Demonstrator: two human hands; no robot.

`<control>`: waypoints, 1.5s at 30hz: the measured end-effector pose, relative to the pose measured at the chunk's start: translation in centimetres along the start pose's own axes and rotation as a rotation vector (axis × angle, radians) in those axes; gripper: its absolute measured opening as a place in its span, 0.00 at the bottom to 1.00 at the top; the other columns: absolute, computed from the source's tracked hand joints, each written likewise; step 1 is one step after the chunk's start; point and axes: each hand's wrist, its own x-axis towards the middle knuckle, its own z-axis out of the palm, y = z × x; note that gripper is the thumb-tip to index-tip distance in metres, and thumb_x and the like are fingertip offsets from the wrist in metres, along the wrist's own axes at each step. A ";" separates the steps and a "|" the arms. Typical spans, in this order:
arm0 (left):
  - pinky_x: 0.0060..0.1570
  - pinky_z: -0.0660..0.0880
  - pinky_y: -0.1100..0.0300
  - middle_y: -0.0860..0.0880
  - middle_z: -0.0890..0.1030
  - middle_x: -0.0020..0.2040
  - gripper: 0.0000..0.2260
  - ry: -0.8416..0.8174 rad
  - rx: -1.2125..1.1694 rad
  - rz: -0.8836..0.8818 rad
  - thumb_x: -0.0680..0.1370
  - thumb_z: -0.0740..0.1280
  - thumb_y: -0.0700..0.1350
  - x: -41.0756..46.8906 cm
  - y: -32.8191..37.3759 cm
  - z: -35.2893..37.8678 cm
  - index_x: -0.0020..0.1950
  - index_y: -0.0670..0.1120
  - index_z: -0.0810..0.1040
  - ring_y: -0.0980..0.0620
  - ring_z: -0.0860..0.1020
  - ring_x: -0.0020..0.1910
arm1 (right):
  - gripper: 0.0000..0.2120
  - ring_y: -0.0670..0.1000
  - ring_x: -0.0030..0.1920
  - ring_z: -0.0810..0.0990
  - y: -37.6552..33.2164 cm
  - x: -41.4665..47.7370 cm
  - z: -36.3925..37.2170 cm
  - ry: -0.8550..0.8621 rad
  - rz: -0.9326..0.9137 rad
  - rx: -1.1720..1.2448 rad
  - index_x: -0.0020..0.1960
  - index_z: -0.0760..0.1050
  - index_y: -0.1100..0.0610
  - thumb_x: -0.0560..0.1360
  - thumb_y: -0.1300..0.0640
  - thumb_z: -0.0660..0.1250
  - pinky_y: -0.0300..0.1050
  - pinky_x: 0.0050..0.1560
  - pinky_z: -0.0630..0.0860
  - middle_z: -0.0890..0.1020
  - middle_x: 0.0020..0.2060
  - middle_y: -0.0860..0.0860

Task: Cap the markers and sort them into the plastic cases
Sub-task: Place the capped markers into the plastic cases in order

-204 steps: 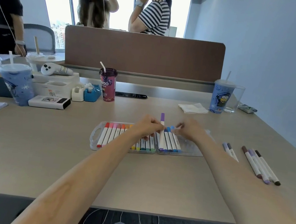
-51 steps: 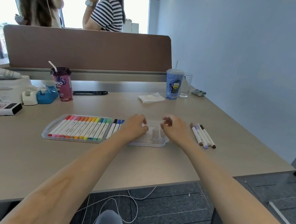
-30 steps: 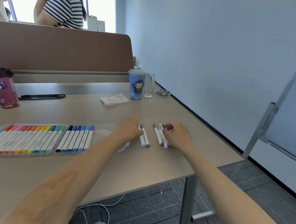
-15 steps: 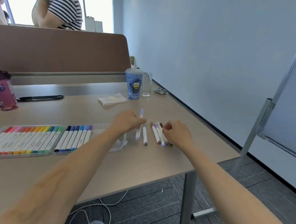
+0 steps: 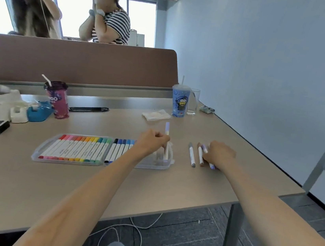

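Two clear plastic cases lie side by side on the table. The left case (image 5: 36, 152) is full of red-to-green markers. The right case (image 5: 170, 162) holds several black and blue markers (image 5: 119, 150) at its left end. My left hand (image 5: 150, 142) grips a pale lilac marker (image 5: 167, 132), held nearly upright over the right case's bare part. My right hand (image 5: 219, 154) rests on loose markers to the right of the cases, fingers on a purple marker (image 5: 204, 148). A grey marker (image 5: 192, 154) and a brown marker (image 5: 200, 154) lie beside it.
A purple cup with a straw (image 5: 57, 98), a blue tape dispenser (image 5: 39, 108), a black pen (image 5: 89, 109), a napkin (image 5: 156, 114), a blue cup (image 5: 179, 101) and a glass (image 5: 193, 102) stand farther back. The table's right edge (image 5: 256, 156) is close. Two people stand behind the divider (image 5: 83, 60).
My left hand has lifted the lilac marker from the loose group and carried it left over the right case. My right hand stays on the loose markers.
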 end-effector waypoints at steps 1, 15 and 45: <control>0.33 0.68 0.61 0.49 0.83 0.40 0.11 0.007 -0.002 0.003 0.76 0.64 0.49 -0.2 -0.1 -0.4 0.35 0.49 0.79 0.55 0.73 0.34 | 0.15 0.52 0.36 0.74 -0.1 0.0 0.1 0.004 0.004 -0.018 0.43 0.71 0.54 0.81 0.47 0.53 0.43 0.44 0.68 0.74 0.29 0.49; 0.29 0.70 0.63 0.47 0.77 0.40 0.09 0.072 -0.136 -0.103 0.80 0.63 0.46 -1.9 -4.3 -7.4 0.41 0.46 0.76 0.54 0.73 0.37 | 0.18 0.50 0.28 0.67 -12.0 -4.0 -1.4 -0.147 -0.204 0.771 0.27 0.65 0.54 0.72 0.53 0.67 0.42 0.31 0.61 0.68 0.25 0.51; 0.27 0.74 0.66 0.48 0.79 0.43 0.06 0.039 -0.221 -0.165 0.79 0.65 0.46 -1.7 -8.0 -11.1 0.43 0.48 0.77 0.55 0.76 0.38 | 0.19 0.53 0.37 0.78 -19.8 -2.5 1.6 -0.368 -0.068 0.227 0.54 0.69 0.59 0.75 0.46 0.71 0.52 0.52 0.78 0.80 0.43 0.56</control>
